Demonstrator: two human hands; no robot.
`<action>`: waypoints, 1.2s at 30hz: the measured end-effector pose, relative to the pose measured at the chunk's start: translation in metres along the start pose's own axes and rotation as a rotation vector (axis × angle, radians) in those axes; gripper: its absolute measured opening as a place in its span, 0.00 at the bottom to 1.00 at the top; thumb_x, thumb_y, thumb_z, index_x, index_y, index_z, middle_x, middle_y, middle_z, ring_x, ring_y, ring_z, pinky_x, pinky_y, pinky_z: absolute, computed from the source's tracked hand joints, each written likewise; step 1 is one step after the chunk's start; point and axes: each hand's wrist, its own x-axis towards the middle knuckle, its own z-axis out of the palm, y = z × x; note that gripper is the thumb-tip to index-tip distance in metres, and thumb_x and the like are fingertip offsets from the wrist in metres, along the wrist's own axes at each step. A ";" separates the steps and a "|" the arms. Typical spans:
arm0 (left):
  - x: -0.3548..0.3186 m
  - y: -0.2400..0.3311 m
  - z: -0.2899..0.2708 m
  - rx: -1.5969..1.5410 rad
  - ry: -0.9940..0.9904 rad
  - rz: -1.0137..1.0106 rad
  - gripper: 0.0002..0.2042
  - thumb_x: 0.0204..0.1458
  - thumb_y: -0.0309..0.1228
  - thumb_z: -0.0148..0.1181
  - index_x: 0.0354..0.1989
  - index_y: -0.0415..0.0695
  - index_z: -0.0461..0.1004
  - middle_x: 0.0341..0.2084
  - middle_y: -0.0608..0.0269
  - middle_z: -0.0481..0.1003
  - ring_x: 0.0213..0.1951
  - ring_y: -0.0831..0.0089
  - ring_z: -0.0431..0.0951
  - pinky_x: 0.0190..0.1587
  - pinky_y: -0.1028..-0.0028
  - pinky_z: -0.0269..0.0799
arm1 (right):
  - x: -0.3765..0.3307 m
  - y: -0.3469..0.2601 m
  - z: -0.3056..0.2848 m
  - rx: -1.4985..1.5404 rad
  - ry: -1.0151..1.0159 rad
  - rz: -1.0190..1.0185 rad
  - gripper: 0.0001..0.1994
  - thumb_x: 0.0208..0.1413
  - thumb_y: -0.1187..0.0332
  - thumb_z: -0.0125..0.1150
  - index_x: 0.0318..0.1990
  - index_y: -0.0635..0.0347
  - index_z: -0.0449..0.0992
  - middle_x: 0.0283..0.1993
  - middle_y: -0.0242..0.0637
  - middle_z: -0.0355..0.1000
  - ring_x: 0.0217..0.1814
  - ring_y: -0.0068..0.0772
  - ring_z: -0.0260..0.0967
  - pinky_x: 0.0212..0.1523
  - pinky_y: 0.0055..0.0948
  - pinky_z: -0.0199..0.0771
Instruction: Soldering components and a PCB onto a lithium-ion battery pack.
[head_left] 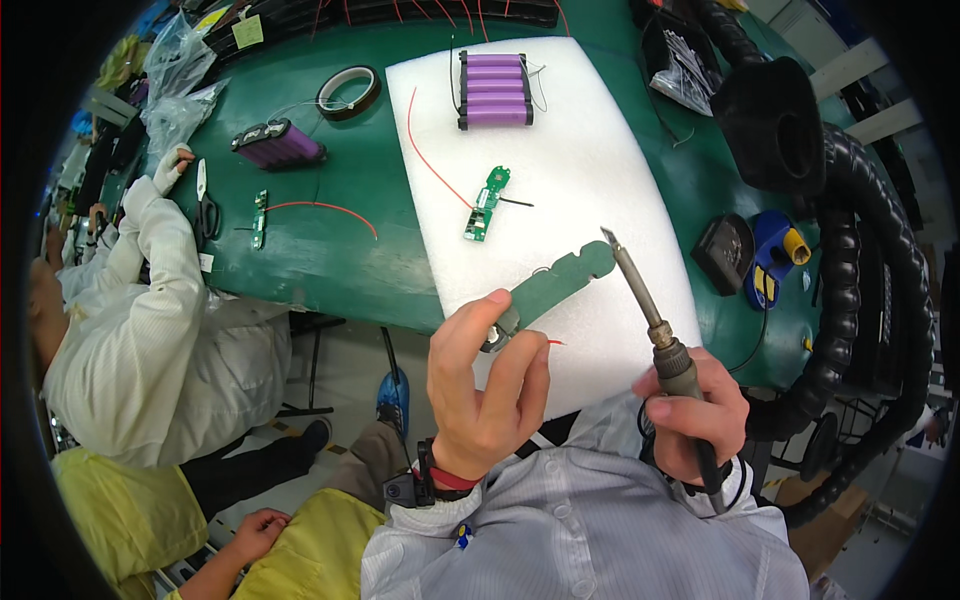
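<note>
Green strip in my left hand, soldering iron in my right.

My left hand (pixel 485 385) pinches one end of the scalloped green strip (pixel 558 280) between thumb and fingers — it slants up over the white foam pad (pixel 600 180). My right hand (pixel 695 415) is closed round the soldering iron (pixel 645 300), its tip just beside the strip's far end — apart, I think.

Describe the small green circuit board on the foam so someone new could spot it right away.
Find the white foam sheet on the green bench. Below the purple battery pack, mid-sheet, lies the small circuit board. A red wire and a black one join it; the other board lies off the foam.
</note>
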 end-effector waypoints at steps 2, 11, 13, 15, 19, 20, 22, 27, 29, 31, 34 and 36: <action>0.000 -0.001 0.000 -0.012 -0.013 0.005 0.10 0.48 0.19 0.68 0.38 0.40 0.80 0.56 0.44 0.69 0.53 0.53 0.73 0.52 0.64 0.71 | 0.015 -0.001 0.004 -0.111 -0.015 -0.047 0.20 0.49 0.84 0.69 0.46 0.50 0.74 0.43 0.44 0.77 0.42 0.42 0.77 0.43 0.38 0.76; -0.004 -0.002 -0.004 -0.076 -0.036 -0.011 0.11 0.48 0.19 0.67 0.40 0.42 0.79 0.56 0.44 0.68 0.54 0.51 0.73 0.52 0.63 0.71 | 0.071 0.043 0.029 0.025 -0.034 -0.087 0.23 0.43 0.80 0.73 0.48 0.50 0.73 0.57 0.44 0.74 0.58 0.52 0.73 0.64 0.56 0.66; -0.005 -0.002 -0.006 -0.083 -0.034 -0.018 0.11 0.48 0.19 0.67 0.40 0.42 0.79 0.56 0.45 0.68 0.53 0.52 0.73 0.52 0.63 0.72 | 0.073 0.049 0.029 0.079 -0.081 -0.089 0.23 0.44 0.82 0.73 0.48 0.51 0.74 0.56 0.45 0.75 0.57 0.50 0.75 0.60 0.51 0.72; -0.004 -0.001 -0.007 -0.152 -0.033 -0.039 0.12 0.47 0.18 0.68 0.40 0.42 0.79 0.56 0.45 0.67 0.53 0.52 0.73 0.52 0.62 0.72 | 0.074 0.051 0.027 0.226 -0.147 -0.038 0.24 0.45 0.85 0.72 0.49 0.53 0.73 0.54 0.45 0.75 0.55 0.46 0.76 0.55 0.41 0.77; -0.004 -0.001 -0.010 -0.293 -0.029 -0.085 0.10 0.47 0.16 0.64 0.37 0.39 0.77 0.58 0.44 0.65 0.53 0.53 0.75 0.51 0.63 0.76 | 0.069 0.057 0.027 0.310 -0.090 -0.043 0.22 0.46 0.85 0.72 0.47 0.55 0.72 0.51 0.43 0.76 0.51 0.41 0.78 0.50 0.34 0.79; -0.002 0.001 -0.012 -0.289 -0.030 -0.083 0.10 0.47 0.16 0.64 0.37 0.39 0.77 0.58 0.44 0.65 0.53 0.53 0.75 0.51 0.63 0.76 | 0.068 0.058 0.026 0.303 -0.081 -0.054 0.21 0.46 0.85 0.73 0.45 0.55 0.71 0.50 0.43 0.76 0.50 0.41 0.78 0.48 0.33 0.80; 0.003 0.006 -0.018 -0.388 0.111 -0.163 0.08 0.49 0.13 0.60 0.37 0.36 0.75 0.52 0.44 0.71 0.49 0.56 0.79 0.49 0.64 0.78 | 0.065 0.058 0.023 0.286 -0.076 -0.044 0.22 0.46 0.85 0.74 0.44 0.54 0.71 0.49 0.43 0.77 0.49 0.41 0.78 0.47 0.33 0.80; -0.003 0.004 -0.034 -0.493 0.155 -0.335 0.07 0.54 0.10 0.55 0.39 0.31 0.73 0.33 0.50 0.78 0.37 0.64 0.81 0.44 0.69 0.78 | 0.054 0.061 0.014 0.302 -0.008 0.017 0.24 0.45 0.84 0.74 0.46 0.54 0.69 0.49 0.45 0.77 0.48 0.41 0.79 0.46 0.33 0.80; -0.003 -0.001 -0.036 -0.402 0.128 -0.355 0.08 0.53 0.09 0.57 0.40 0.30 0.73 0.36 0.49 0.77 0.37 0.66 0.79 0.43 0.71 0.77 | 0.052 0.062 0.012 0.312 -0.012 0.008 0.25 0.45 0.85 0.74 0.48 0.53 0.69 0.49 0.45 0.77 0.48 0.41 0.79 0.46 0.33 0.80; -0.001 -0.002 -0.033 -0.450 0.123 -0.373 0.08 0.53 0.09 0.58 0.41 0.30 0.74 0.37 0.50 0.78 0.38 0.67 0.79 0.43 0.71 0.77 | 0.049 0.059 0.011 0.278 -0.017 0.020 0.26 0.45 0.86 0.73 0.48 0.54 0.69 0.49 0.46 0.77 0.49 0.42 0.78 0.47 0.33 0.80; 0.006 -0.002 -0.026 -0.500 0.153 -0.404 0.09 0.52 0.11 0.63 0.40 0.31 0.77 0.36 0.52 0.79 0.36 0.70 0.79 0.40 0.74 0.76 | 0.054 0.058 0.014 0.262 0.002 -0.006 0.25 0.45 0.86 0.72 0.49 0.56 0.69 0.49 0.46 0.76 0.49 0.41 0.78 0.47 0.33 0.80; 0.006 -0.001 -0.028 -0.497 0.183 -0.416 0.08 0.51 0.12 0.66 0.39 0.32 0.78 0.34 0.54 0.80 0.34 0.71 0.80 0.37 0.76 0.75 | 0.055 0.056 0.016 0.272 0.013 0.007 0.25 0.45 0.86 0.72 0.49 0.57 0.69 0.49 0.46 0.76 0.48 0.41 0.78 0.47 0.32 0.80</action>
